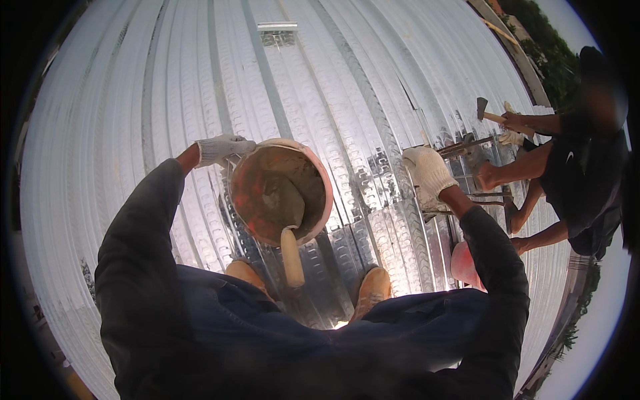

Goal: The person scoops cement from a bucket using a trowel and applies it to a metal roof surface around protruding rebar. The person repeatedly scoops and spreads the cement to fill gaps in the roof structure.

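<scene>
My left hand (223, 149), in a white knit glove, is closed at the left rim of a bucket (325, 193), where its wire handle meets the side. Grey wet mortar (303, 175) coats the bucket's inside. A trowel rests in it, its blade (285, 203) in the mortar and its wooden handle (291, 259) leaning out over the near rim. To the right, my gloved right hand (427, 171) is curled beside a metal frame (490, 198). Its fingertips are hidden, so what it grips cannot be made out.
Ribbed metal decking (180, 80) spreads all around. My tan boots (373, 290) stand on it. At right a co-worker (580, 180) crouches barefoot, holding a hatchet (490, 113). A reddish bucket (465, 265) sits beside my right forearm. A small metal piece (277, 27) lies far ahead.
</scene>
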### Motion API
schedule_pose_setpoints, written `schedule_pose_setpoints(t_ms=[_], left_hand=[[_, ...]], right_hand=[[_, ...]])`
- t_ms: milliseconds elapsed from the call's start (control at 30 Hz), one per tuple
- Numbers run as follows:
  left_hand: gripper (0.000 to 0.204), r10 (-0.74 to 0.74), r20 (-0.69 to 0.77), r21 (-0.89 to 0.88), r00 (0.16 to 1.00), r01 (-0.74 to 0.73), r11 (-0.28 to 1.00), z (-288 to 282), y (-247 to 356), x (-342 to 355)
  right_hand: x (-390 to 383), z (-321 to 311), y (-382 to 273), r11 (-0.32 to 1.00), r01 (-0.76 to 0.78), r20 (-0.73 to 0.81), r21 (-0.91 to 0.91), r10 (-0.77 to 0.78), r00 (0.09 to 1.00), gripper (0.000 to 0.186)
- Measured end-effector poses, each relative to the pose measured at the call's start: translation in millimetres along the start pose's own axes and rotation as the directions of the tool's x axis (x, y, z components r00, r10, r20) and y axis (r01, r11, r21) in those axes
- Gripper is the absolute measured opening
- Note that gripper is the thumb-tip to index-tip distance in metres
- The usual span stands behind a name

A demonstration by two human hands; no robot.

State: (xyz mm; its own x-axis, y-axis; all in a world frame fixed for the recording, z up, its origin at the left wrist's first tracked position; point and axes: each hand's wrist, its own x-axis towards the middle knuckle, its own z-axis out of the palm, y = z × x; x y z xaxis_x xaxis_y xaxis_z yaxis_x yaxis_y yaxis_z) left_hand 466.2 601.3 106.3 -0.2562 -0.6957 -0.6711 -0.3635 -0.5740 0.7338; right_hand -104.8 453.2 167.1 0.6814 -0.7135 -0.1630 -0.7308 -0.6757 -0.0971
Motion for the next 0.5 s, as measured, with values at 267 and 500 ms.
schedule_pose_setpoints(t_ms=[267,500], left_hand=[[0.075,-0.005,-0.091,-0.02,0.996,0.004,1.0,9.3,-13.0,-27.6],[0.087,-0.116,-0.16,0.131,0.98,0.138,0.982,11.6,-23.0,-37.9]], right_hand=[[44.6,3.4,58.5,0.876,-0.018,0.058,-0.483,0.052,0.997,0.017],[51.3,45.4,45.3,0.909,-0.041,0.131,-0.415,0.104,0.986,0.02]])
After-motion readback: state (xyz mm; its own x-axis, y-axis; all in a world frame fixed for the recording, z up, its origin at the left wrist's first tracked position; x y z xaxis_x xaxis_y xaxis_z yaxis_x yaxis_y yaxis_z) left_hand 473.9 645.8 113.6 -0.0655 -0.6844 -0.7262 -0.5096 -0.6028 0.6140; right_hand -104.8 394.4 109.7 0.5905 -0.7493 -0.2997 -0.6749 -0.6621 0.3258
